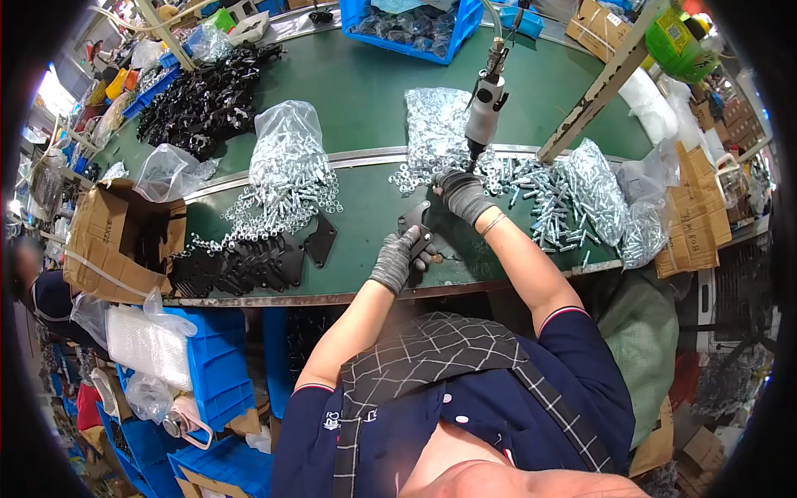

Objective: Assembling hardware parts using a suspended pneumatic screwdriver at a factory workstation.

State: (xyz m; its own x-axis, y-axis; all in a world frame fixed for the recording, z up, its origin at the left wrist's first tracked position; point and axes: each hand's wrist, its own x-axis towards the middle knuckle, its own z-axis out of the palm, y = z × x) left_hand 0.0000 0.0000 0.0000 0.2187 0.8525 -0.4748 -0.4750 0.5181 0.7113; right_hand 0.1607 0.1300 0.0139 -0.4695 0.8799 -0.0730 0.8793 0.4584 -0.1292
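Observation:
My left hand (398, 259), in a grey knit glove, presses down on a flat black metal plate (414, 221) lying on the green bench. My right hand (460, 194), also gloved, rests at the plate's far end with fingers curled, right under the tip of a hanging grey pneumatic screwdriver (485, 112). What the right fingers pinch is too small to see. Loose silver nuts and bolts (531, 187) lie just right of that hand.
A stack of black plates (249, 266) lies left of my hands. Clear bags of silver nuts (286, 153) and bolts (594, 187) sit on the bench. An open cardboard box (116, 241) stands at left, blue crates (212, 365) below, black brackets (203, 100) heaped behind.

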